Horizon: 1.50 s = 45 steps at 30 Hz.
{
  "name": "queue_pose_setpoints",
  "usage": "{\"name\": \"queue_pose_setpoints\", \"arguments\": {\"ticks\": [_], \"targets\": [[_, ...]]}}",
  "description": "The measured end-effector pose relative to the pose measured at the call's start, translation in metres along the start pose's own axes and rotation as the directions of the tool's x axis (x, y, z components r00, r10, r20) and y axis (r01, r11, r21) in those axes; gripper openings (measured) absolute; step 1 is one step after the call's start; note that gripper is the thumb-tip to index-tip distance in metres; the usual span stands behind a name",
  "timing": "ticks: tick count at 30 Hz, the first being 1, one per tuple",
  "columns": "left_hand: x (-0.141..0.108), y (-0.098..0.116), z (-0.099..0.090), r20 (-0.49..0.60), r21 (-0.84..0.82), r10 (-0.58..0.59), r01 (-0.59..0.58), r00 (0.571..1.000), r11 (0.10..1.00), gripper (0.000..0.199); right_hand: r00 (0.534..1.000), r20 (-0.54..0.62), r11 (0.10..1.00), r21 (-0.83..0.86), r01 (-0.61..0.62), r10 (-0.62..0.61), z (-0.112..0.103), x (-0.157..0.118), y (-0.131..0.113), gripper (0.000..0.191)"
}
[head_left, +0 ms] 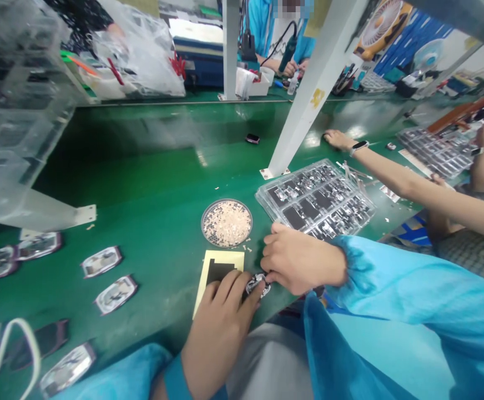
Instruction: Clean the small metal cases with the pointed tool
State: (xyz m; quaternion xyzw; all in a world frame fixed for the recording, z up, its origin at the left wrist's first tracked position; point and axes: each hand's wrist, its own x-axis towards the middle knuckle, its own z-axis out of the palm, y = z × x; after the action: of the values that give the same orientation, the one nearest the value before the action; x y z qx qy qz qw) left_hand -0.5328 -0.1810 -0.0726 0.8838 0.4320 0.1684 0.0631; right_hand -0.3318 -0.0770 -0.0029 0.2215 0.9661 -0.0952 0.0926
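Note:
My left hand (221,319) is closed around a small oval device housing (257,284) near the table's front edge, thumb and fingers on its sides. From the right, my right hand (298,258) reaches in with curled fingers, its thumb and fingertip at the housing's right edge. What those fingertips pinch there is too small to make out. Partly under my left hand lies a yellow sheet with black adhesive pieces (221,270). Beyond it stands a round dish (227,223) full of tiny beige bits.
A clear tray of small parts (317,200) lies right of the dish, by a white post (298,94). Several housings (116,294) lie at left, near a white cable (28,339). A co-worker's arm (408,180) reaches over from the right; another person (283,50) works opposite.

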Motion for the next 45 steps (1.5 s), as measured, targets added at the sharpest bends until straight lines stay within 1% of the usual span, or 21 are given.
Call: {"name": "queue_pose_setpoints", "arguments": {"ticks": [4,7,12,17,20,22,24,25,26,27,29,32,34,35,36,37,38,40,41,43,45], "targets": [[0.0,0.001,-0.001,0.019,0.0,-0.001,0.001,1.0,1.0,0.041,1.0,0.027,1.0,-0.023,-0.01,0.01,0.002,0.002,-0.001,0.021],[0.002,0.003,-0.002,0.03,-0.047,-0.007,0.008,1.0,0.999,0.041,0.998,0.048,0.999,-0.027,-0.028,0.029,0.002,0.004,-0.003,0.02],[0.003,0.004,-0.003,0.063,-0.099,-0.001,0.007,0.998,0.995,0.041,0.999,-0.002,0.997,-0.064,-0.044,0.044,0.002,0.005,-0.011,0.019],[0.003,0.003,-0.001,0.045,-0.096,0.01,-0.006,0.999,0.995,0.042,0.998,-0.001,0.994,-0.086,-0.069,0.069,0.006,0.005,-0.013,0.021],[0.0,0.001,-0.001,0.002,-0.087,0.01,-0.01,1.0,0.996,0.04,0.997,-0.005,0.996,-0.046,-0.079,0.079,-0.002,-0.006,-0.009,0.025],[-0.001,-0.001,-0.001,-0.012,-0.093,0.01,-0.011,1.0,0.996,0.041,0.989,-0.064,0.99,0.041,-0.132,0.135,-0.014,-0.019,-0.01,0.024],[-0.001,-0.003,-0.001,-0.005,-0.128,-0.003,0.002,1.0,0.992,0.042,0.959,-0.179,0.961,0.21,-0.181,0.219,-0.026,-0.034,-0.017,0.019],[-0.001,-0.004,0.0,-0.005,-0.149,-0.019,0.018,1.0,0.989,0.043,0.931,-0.25,0.932,0.315,-0.18,0.265,-0.028,-0.04,-0.022,0.018],[0.0,-0.004,0.0,-0.007,-0.167,-0.041,0.039,0.999,0.985,0.046,0.892,-0.324,0.894,0.418,-0.164,0.315,-0.027,-0.045,-0.029,0.018],[0.001,-0.005,0.001,-0.011,-0.179,-0.066,0.063,0.998,0.982,0.049,0.842,-0.393,0.851,0.507,-0.136,0.369,-0.022,-0.048,-0.035,0.017],[0.004,-0.006,0.001,-0.011,-0.189,-0.105,0.101,0.994,0.977,0.048,0.725,-0.491,0.769,0.634,-0.083,0.483,-0.001,-0.051,-0.048,0.014],[0.008,-0.007,-0.002,-0.001,-0.232,-0.129,0.125,0.992,0.965,0.037,0.589,-0.481,0.656,0.746,-0.114,0.649,0.041,-0.046,-0.062,0.014],[0.008,-0.009,-0.005,-0.015,-0.298,-0.133,0.122,0.991,0.947,0.037,0.521,-0.466,0.594,0.798,-0.103,0.715,0.061,-0.041,-0.067,0.012],[0.008,-0.01,-0.006,-0.027,-0.339,-0.13,0.114,0.991,0.934,0.036,0.496,-0.465,0.572,0.817,-0.08,0.733,0.067,-0.038,-0.068,0.011],[0.007,-0.011,-0.007,-0.037,-0.379,-0.125,0.102,0.991,0.92,0.036,0.485,-0.469,0.558,0.828,-0.05,0.738,0.069,-0.035,-0.07,0.012],[0.006,-0.013,-0.008,-0.052,-0.414,-0.117,0.085,0.992,0.906,0.034,0.491,-0.475,0.555,0.832,-0.021,0.73,0.07,-0.032,-0.071,0.012],[0.004,-0.015,-0.009,-0.077,-0.44,-0.108,0.063,0.991,0.896,0.032,0.513,-0.479,0.559,0.829,-0.002,0.712,0.068,-0.029,-0.072,0.012],[0.002,-0.019,-0.009,-0.147,-0.452,-0.093,0.017,0.985,0.892,0.03,0.576,-0.47,0.573,0.819,0.002,0.669,0.065,-0.021,-0.073,0.009],[0.001,-0.021,-0.01,-0.182,-0.441,-0.085,-0.004,0.98,0.897,0.03,0.592,-0.463,0.579,0.815,-0.006,0.659,0.064,-0.016,-0.074,0.008],[0.0,-0.024,-0.012,-0.222,-0.414,-0.083,-0.017,0.972,0.91,0.032,0.594,-0.468,0.591,0.806,-0.016,0.654,0.063,-0.007,-0.073,0.009],[-0.001,-0.027,-0.015,-0.222,-0.399,-0.099,0.003,0.97,0.917,0.035,0.588,-0.504,0.628,0.778,-0.009,0.632,0.065,0.0,-0.071,0.01]]}}
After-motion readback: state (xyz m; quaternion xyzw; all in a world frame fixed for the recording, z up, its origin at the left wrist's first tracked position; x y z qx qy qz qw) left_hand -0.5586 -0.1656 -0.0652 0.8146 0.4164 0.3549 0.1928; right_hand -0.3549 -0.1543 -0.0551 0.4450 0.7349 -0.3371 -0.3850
